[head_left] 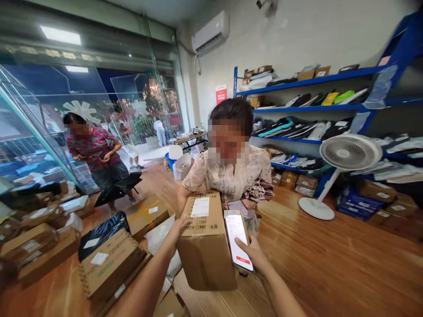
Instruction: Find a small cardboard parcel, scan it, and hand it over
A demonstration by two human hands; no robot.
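A taped brown cardboard box (207, 262) with a white label (200, 207) and dark printing on top is in front of me. My left hand (179, 230) grips its left edge, the fingers partly hidden along that side. Against the box's right side, my right hand (253, 252) holds a smartphone (235, 235), its lit white screen showing a red button near the bottom. My thumb lies over the screen. Facing me, a person in a pale patterned top (231, 176) leans at the far side of the box, with another phone (236, 205) just beyond mine.
Parcels, including a large carton (110, 264) and a black bag (102, 233), lie on the wooden floor to the left. Blue shelves (310, 86) with packages line the right wall, behind a white standing fan (350, 152). Another person (99, 145) stands near the glass front.
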